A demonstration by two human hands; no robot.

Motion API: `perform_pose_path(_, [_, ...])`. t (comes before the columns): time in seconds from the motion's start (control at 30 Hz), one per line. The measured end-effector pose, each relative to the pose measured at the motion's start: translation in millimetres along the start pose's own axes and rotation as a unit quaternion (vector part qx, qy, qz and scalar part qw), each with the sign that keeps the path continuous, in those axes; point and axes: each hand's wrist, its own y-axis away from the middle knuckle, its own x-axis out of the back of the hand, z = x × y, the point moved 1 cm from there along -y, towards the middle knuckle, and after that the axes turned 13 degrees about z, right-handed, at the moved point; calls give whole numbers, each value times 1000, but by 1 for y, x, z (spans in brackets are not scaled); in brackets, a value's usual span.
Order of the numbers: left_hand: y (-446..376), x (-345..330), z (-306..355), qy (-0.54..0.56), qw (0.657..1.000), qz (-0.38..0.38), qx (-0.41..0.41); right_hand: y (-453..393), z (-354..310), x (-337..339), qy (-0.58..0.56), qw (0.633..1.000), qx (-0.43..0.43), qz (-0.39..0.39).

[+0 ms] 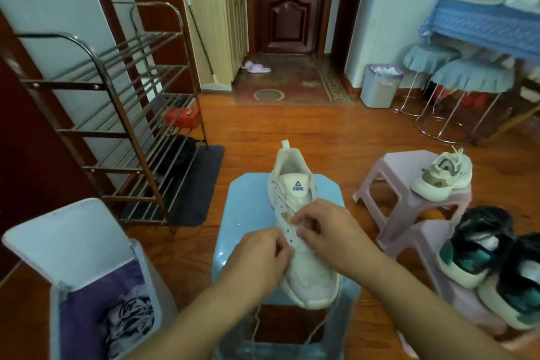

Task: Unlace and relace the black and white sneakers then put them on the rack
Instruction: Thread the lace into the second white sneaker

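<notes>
A cream-white sneaker (pixel 295 184) lies on a light blue stool (pixel 248 199), heel pointing away from me. My left hand (pixel 257 260) pinches the lace at the eyelets on the shoe's left side. My right hand (pixel 330 231) pinches the lace over the middle of the tongue. Loose lace ends (pixel 257 321) hang down below the stool's front edge. Its matching sneaker (pixel 444 178) rests on a pink stool (pixel 388 181) to the right. Two black-and-teal sneakers with white soles (pixel 479 248) sit on a lower pink stool at the far right. The metal shoe rack (pixel 122 126) stands at the left.
A grey lidded bin (pixel 87 280) with laces and cloth inside stands open at the lower left. A dark mat (pixel 201 181) lies under the rack. A grey waste bin (pixel 380 86), two cushioned stools (pixel 467 79) and a blue-covered table stand at the right. A wooden door is straight ahead.
</notes>
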Motion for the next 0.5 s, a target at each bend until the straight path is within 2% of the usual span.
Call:
perform_pose_path(0.07, [0, 2, 3, -24, 999, 1, -23, 1, 0, 0, -2, 1000, -1, -1])
perform_pose_path(0.17, [-1, 5, 2, -35, 999, 1, -5, 4, 1, 0, -5, 1000, -8, -9])
perform_pose_path(0.3, [-1, 5, 2, -3, 999, 2, 43, 6, 4, -2, -13, 1000, -19, -10])
perform_pose_path(0.5, [-3, 2, 5, 40, 998, 2, 57, 8, 4, -3, -18, 1000, -22, -12])
